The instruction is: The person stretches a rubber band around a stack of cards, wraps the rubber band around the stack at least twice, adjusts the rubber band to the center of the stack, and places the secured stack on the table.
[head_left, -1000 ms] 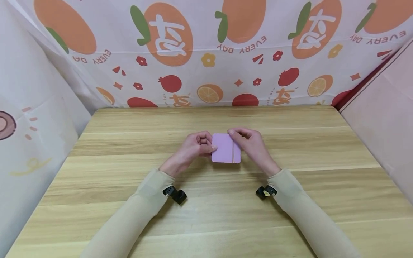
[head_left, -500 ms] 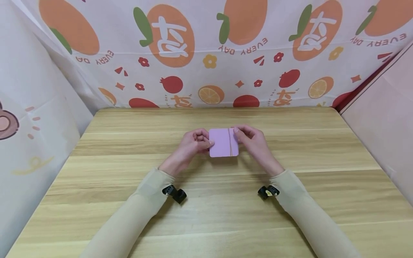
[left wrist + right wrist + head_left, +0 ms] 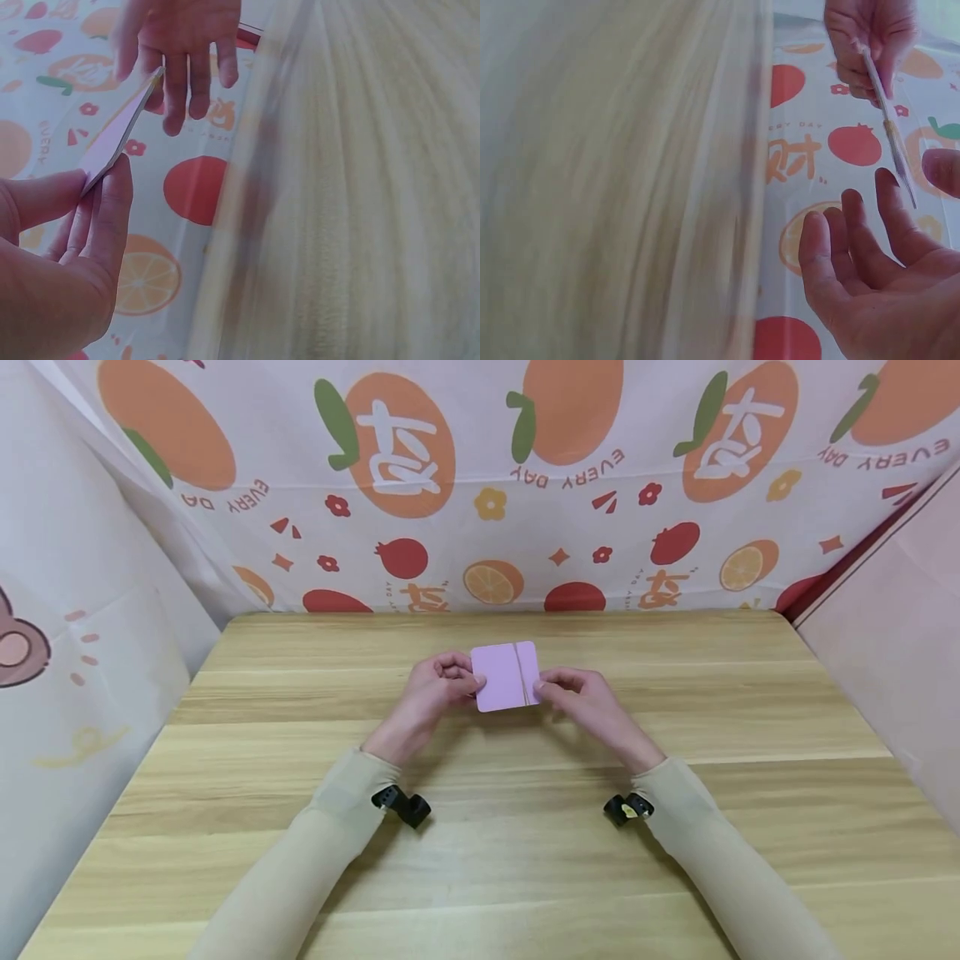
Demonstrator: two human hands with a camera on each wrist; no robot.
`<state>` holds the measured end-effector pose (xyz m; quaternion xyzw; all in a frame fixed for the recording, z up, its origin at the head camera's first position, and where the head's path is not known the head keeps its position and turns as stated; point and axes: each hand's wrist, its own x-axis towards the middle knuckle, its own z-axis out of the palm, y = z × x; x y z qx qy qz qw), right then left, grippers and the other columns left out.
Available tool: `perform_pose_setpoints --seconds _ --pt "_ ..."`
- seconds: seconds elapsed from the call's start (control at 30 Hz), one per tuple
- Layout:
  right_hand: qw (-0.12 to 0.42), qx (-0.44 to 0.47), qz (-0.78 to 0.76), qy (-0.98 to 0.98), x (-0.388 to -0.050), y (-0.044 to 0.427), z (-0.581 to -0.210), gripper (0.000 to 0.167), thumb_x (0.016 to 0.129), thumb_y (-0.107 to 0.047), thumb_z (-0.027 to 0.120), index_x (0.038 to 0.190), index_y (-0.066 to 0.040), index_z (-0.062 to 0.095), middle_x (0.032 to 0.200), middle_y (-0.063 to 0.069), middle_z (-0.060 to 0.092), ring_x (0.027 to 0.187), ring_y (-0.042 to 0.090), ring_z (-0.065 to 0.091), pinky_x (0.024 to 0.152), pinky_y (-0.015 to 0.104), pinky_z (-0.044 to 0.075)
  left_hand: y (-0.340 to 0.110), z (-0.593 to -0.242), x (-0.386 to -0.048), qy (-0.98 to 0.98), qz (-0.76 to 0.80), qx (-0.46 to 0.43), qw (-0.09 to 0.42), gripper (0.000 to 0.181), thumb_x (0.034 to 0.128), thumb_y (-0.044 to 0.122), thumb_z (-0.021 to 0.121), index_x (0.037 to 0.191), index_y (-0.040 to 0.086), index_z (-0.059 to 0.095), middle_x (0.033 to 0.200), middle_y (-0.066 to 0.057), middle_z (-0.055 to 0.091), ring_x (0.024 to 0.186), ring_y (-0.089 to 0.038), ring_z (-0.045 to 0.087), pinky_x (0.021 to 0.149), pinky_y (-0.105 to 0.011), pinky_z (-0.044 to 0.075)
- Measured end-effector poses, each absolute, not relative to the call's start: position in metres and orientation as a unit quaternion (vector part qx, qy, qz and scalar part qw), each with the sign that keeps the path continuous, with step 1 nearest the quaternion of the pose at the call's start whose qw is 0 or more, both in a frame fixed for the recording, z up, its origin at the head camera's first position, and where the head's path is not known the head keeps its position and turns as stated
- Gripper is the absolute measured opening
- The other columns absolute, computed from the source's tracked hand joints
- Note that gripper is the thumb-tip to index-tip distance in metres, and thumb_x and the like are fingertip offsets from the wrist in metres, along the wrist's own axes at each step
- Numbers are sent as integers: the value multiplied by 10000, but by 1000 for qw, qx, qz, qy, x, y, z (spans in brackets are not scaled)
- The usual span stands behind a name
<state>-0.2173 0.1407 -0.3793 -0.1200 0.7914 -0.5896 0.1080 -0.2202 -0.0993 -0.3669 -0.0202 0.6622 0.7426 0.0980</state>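
A thin square lilac card (image 3: pixel 497 678) is held tilted above the table in the head view. A tan rubber band (image 3: pixel 521 672) runs across it near its right side. My left hand (image 3: pixel 429 692) pinches the card's left edge, thumb on the front and fingers behind, as the left wrist view shows on the card (image 3: pixel 112 142). My right hand (image 3: pixel 588 700) is at the card's lower right corner. In the right wrist view that hand (image 3: pixel 885 289) has spread, gently bent fingers, with the card's far end between thumb and index finger, seemingly not gripped.
The wooden table (image 3: pixel 480 852) stretches under both arms. A fruit-print cloth (image 3: pixel 465 460) hangs along its back edge, with pale cloths at the left and right sides. A black wrist camera (image 3: pixel 408 807) sits on the left cuff, another camera (image 3: pixel 626 810) on the right.
The card has moved up and left with my left hand and tilted slightly. My right hand has shifted from the card's upper right corner down to its lower right.
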Motion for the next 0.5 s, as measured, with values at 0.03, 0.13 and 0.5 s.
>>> perform_pose_setpoints --seconds 0.03,0.13,0.5 --pt "112 -120 -593 788 -217 141 -380 355 948 -288 657 1170 -11 661 1075 127 657 993 402 581 869 509 507 -99 -366 -220 661 743 -21 98 186 866 -70 674 950 28 540 758 -2 617 726 -114 588 918 -503 483" --pt "124 -120 -601 780 -217 141 -381 316 938 -233 671 1137 11 656 1067 126 648 1001 378 577 860 487 526 -99 -365 -219 660 744 -20 103 196 865 -72 675 965 25 536 771 -10 615 738 -122 588 947 -520 464" --pt "145 -112 -582 792 -215 138 -379 231 880 -242 747 992 -42 725 1003 64 678 940 238 570 863 409 477 -102 -363 -219 673 733 -7 95 211 845 -81 684 972 17 548 782 -19 622 749 -125 596 870 -441 523"
